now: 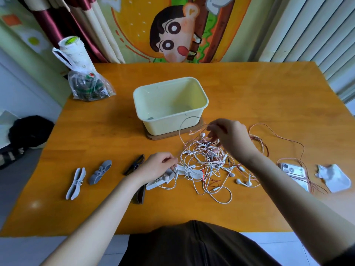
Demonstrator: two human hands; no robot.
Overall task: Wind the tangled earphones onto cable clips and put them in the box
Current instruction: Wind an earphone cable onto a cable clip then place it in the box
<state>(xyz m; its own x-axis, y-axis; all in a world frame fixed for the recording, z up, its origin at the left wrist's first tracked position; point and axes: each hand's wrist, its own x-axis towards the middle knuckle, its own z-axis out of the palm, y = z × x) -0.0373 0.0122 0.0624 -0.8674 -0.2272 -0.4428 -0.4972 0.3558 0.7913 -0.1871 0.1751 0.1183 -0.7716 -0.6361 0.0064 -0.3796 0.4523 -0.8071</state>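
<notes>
Earphones point(207, 162) lie in one white-and-reddish snarl on the tabletop point(115, 208), just in front of the box point(169, 125), and no wound set shows inside it, so I judge the task barely begun. The left hand point(161, 166) grips a white cable clip point(159, 182) at the heap's left edge, while the right hand point(230, 137), held above the heap, seems to pinch one lifted strand. Untangling, all the winding and the boxing remain, with two grey clips point(75, 183) and a dark clip point(134, 164) lying unused to the left.
</notes>
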